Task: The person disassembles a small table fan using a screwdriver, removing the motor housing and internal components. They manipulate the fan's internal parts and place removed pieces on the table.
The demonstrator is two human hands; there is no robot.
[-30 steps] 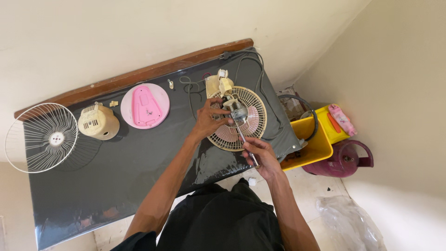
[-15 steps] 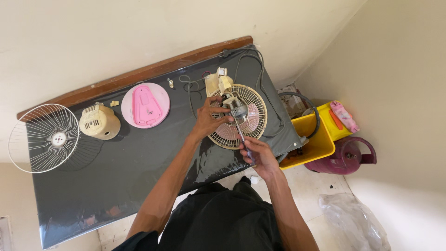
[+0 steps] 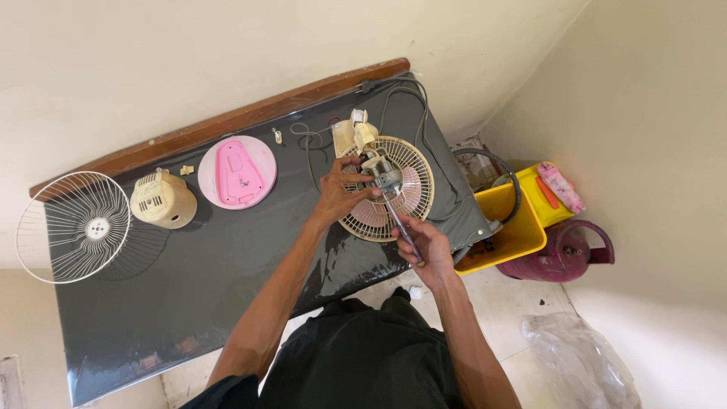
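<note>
Hands are both closed: the left hand (image 3: 341, 193) is wrapped on the fan motor (image 3: 385, 176) above the round fan grille (image 3: 413, 204) at the bench's (image 3: 227, 280) two o'clock, the right hand (image 3: 428, 244) is gripped on a screwdriver (image 3: 397, 216), so a screw is likely being turned and steady pushing is needed next.

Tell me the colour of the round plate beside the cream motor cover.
Pink round plate, head view.

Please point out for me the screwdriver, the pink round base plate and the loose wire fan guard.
screwdriver (image 3: 399, 220): head view, on the shaft above the right hand.
pink round base plate (image 3: 236, 173): head view, on its raised pink centre.
wire fan guard (image 3: 74, 227): head view, on the spokes near its hub.
</note>
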